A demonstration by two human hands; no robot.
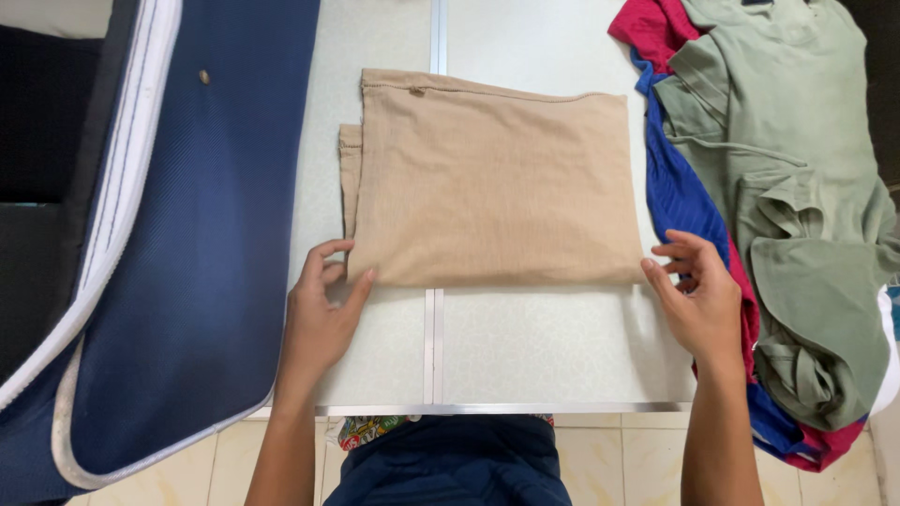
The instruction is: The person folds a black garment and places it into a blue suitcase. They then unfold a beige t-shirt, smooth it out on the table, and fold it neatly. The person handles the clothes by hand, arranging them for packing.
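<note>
Neither hand has a closed grip: the left hand lies w/ fingers spread, fingertips touching the near-left corner of the tan knit garment folded into a flat rectangle, thumb at its left edge; the right hand is open too, fingers loosely curled at the near-right corner, touching or just beside the edge, can't tell which.

The tan garment sits in the middle of the pale speckled tabletop w/ metal trim strips, near edge parallel to the table's front. Judging from its shape, folding looks nearly done: sides tucked in, edges mostly square, one layer poking out a bit at the left. What seems left is a last smoothing or one more fold.

At the person's right, a loose heap of unfolded clothes: sage-green shirts on top, a blue ribbed piece and a magenta piece under them, so plenty of items not folded.

Containers: at left a navy fabric case w/ white piping, possibly an open suitcase lid; its inside isn't visible, contents can't be told. No folded stack in view.
</note>
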